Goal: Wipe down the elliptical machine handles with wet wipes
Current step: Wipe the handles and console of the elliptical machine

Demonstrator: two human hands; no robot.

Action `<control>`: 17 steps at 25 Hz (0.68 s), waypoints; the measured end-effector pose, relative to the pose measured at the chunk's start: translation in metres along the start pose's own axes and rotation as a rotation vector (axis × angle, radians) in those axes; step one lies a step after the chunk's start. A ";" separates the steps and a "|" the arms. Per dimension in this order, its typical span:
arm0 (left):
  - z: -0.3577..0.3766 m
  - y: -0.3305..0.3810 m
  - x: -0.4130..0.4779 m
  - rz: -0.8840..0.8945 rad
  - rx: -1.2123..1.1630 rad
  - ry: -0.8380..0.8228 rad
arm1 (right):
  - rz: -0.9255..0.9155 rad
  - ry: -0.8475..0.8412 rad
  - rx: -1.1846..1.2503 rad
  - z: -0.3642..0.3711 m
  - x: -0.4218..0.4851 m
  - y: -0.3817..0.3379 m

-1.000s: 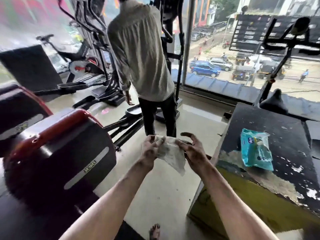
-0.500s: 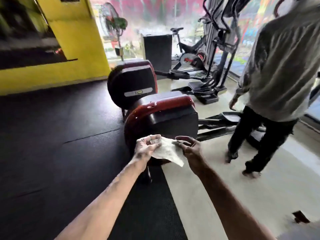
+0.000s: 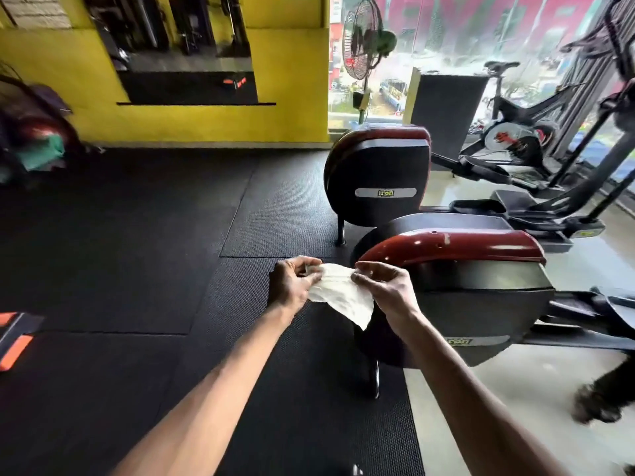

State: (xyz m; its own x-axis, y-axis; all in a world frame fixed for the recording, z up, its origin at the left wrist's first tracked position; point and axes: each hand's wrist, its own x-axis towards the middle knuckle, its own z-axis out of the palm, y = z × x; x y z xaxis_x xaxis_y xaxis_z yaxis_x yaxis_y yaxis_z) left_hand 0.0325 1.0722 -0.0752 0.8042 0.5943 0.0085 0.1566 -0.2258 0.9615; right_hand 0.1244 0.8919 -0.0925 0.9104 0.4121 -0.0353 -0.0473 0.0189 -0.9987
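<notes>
A crumpled white wet wipe (image 3: 340,297) hangs between my hands in front of me. My left hand (image 3: 293,281) pinches its left edge and my right hand (image 3: 385,288) pinches its right edge, so the sheet is stretched between them with a corner drooping. Just right of my hands sits the red and black flywheel housing of an elliptical machine (image 3: 474,286). A second elliptical housing (image 3: 378,173) stands behind it. Upright arms of the ellipticals (image 3: 615,108) show at the far right edge, blurred; their handles are out of view.
Black rubber mats (image 3: 137,235) cover the floor to the left. A yellow wall (image 3: 206,125) with a mirror stands behind. A pedestal fan (image 3: 360,53), a black box (image 3: 446,101) and an exercise bike (image 3: 515,132) stand by the window. Another person's foot (image 3: 598,403) is at lower right.
My view has swung left, away from the table with the wipe pack and past the other person, toward the mats and yellow wall. Both hands still hold the wipe between them.
</notes>
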 end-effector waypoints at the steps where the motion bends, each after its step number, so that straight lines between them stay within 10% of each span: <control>1: -0.004 0.000 0.016 -0.013 -0.001 0.005 | 0.004 -0.015 0.002 0.007 0.018 -0.002; 17: 0.029 0.037 0.408 0.014 0.117 0.114 | -0.124 0.036 -0.048 0.040 0.415 -0.036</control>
State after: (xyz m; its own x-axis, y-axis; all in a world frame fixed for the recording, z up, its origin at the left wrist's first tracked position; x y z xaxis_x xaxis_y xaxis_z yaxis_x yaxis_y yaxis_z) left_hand 0.3830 1.2835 -0.0445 0.7379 0.6723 0.0593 0.2170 -0.3195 0.9224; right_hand 0.4878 1.0987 -0.0700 0.9223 0.3762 0.0885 0.0860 0.0235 -0.9960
